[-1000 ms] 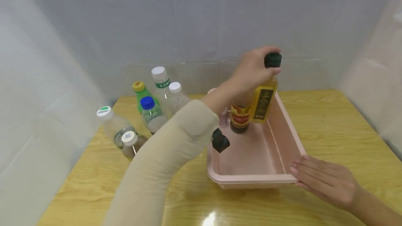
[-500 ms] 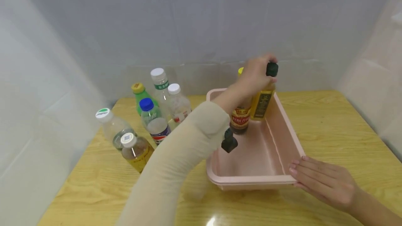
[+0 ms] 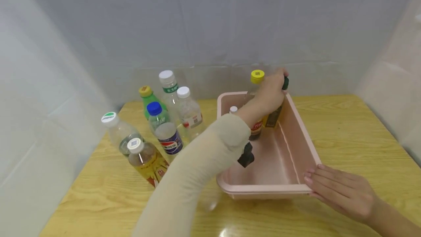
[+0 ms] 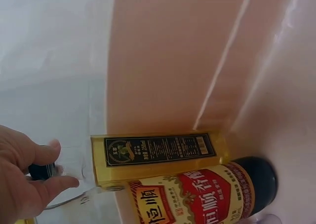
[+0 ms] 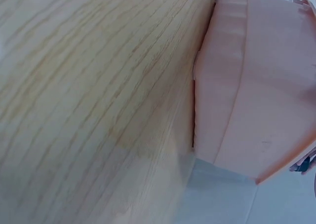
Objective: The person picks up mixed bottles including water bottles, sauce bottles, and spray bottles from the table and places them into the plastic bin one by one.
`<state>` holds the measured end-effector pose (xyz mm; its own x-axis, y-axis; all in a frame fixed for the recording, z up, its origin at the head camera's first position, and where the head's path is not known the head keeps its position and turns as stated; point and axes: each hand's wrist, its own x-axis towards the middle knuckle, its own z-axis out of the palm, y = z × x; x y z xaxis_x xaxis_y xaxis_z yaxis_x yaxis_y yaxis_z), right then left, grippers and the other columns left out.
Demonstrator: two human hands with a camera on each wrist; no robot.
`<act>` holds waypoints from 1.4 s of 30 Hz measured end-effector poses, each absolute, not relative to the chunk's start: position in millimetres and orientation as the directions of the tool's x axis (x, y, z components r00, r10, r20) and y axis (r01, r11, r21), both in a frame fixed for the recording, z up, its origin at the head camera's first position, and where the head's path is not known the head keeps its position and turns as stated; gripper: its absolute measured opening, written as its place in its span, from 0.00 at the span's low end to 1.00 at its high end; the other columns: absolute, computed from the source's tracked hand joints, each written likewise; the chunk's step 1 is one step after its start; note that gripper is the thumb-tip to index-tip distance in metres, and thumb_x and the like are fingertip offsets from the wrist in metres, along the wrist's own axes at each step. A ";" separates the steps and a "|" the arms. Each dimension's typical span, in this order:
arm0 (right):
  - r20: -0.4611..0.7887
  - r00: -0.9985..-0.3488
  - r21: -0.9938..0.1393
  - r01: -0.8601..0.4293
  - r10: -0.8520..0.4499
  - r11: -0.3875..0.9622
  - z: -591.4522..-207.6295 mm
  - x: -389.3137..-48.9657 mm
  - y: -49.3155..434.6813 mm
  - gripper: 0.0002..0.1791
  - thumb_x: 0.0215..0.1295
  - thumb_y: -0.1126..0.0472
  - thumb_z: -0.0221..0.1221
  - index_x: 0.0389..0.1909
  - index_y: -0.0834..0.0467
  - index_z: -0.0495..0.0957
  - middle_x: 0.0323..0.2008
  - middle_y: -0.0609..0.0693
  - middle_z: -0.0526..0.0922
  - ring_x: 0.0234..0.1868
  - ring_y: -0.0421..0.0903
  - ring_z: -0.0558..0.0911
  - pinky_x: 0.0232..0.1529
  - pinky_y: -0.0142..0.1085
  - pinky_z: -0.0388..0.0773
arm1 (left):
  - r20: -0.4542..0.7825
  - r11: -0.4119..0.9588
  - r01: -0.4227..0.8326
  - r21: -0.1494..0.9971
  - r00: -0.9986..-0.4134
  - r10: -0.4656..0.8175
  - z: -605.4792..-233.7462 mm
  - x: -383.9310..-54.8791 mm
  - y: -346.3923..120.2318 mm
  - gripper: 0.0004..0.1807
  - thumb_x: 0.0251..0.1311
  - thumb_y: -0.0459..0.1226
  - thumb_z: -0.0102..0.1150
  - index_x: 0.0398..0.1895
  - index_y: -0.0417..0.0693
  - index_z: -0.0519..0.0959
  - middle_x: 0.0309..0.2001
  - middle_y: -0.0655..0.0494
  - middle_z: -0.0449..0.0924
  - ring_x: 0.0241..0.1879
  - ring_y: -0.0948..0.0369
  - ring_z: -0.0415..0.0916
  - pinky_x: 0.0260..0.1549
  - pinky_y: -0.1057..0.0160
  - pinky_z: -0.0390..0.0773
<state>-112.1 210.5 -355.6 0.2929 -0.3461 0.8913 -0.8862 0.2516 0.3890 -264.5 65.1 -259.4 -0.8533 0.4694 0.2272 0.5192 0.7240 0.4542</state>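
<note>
My left hand point(image 3: 270, 92) reaches over the pink plastic basin point(image 3: 266, 188) and grips the dark cap of a yellow oil bottle point(image 3: 273, 117). The left wrist view shows the cap between thumb and fingers, and the bottle's black label point(image 4: 158, 152) against the basin's side wall. Beside it in the basin stands a brown vinegar bottle point(image 4: 197, 197) with a red label and yellow cap. A small white-capped bottle point(image 3: 233, 109) is mostly hidden by my forearm. With fingers extended, my right hand point(image 3: 342, 191) rests on the basin's near right corner.
Left of the basin stand several bottles on the wooden table point(image 3: 85, 207): a blue-capped Pepsi bottle point(image 3: 168, 138), a tea bottle point(image 3: 149, 162), a green bottle point(image 3: 151, 101) and some clear ones. A pale-covered wall point(image 3: 204, 21) rises behind. My left sleeve point(image 3: 197, 167) crosses the view.
My left hand has lowered the oil bottle deeper into the basin's far right corner. The vinegar bottle's yellow cap has come into view. My right hand has stayed put.
</note>
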 end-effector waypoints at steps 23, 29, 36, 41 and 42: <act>0.886 0.292 0.392 -0.887 -0.361 0.246 -354.9 -112.0 215.9 0.10 0.64 0.64 0.59 0.38 0.68 0.84 0.36 0.60 0.86 0.44 0.50 0.85 0.50 0.36 0.80 | 0.187 0.869 0.477 0.136 -0.873 0.450 -276.5 -259.2 81.6 0.10 0.67 0.31 0.45 0.49 0.42 0.72 0.47 0.50 0.74 0.49 0.59 0.71 0.43 0.70 0.79; 0.886 0.285 0.390 -0.885 -0.365 0.254 -356.7 -113.8 220.3 0.10 0.64 0.64 0.60 0.37 0.67 0.84 0.36 0.60 0.86 0.43 0.50 0.85 0.50 0.36 0.80 | 0.221 0.867 0.494 0.063 -0.854 0.471 -269.0 -256.0 84.0 0.13 0.67 0.38 0.50 0.50 0.43 0.73 0.47 0.51 0.74 0.49 0.59 0.70 0.44 0.71 0.77; 0.887 0.283 0.391 -0.881 -0.366 0.267 -352.6 -110.7 219.3 0.11 0.65 0.63 0.59 0.39 0.67 0.84 0.37 0.59 0.86 0.45 0.48 0.85 0.51 0.35 0.79 | 0.183 0.860 0.504 0.074 -0.855 0.486 -259.7 -248.8 83.8 0.29 0.64 0.54 0.53 0.61 0.47 0.69 0.55 0.55 0.72 0.50 0.64 0.72 0.39 0.71 0.79; 0.887 0.278 0.388 -0.882 -0.370 0.268 -352.1 -109.6 219.2 0.11 0.65 0.63 0.59 0.39 0.67 0.84 0.37 0.59 0.86 0.45 0.48 0.85 0.52 0.35 0.79 | 0.063 0.865 0.490 0.111 -0.872 0.486 -249.9 -245.4 80.2 0.40 0.62 0.59 0.51 0.73 0.53 0.54 0.70 0.55 0.59 0.46 0.63 0.77 0.32 0.69 0.80; 0.886 0.278 0.389 -0.881 -0.371 0.268 -352.0 -109.7 219.3 0.11 0.65 0.63 0.59 0.39 0.67 0.84 0.38 0.59 0.86 0.45 0.49 0.85 0.52 0.35 0.78 | 0.036 0.870 0.475 0.131 -0.880 0.474 -248.1 -244.9 79.1 0.41 0.61 0.60 0.51 0.74 0.55 0.52 0.71 0.56 0.57 0.44 0.63 0.78 0.31 0.67 0.80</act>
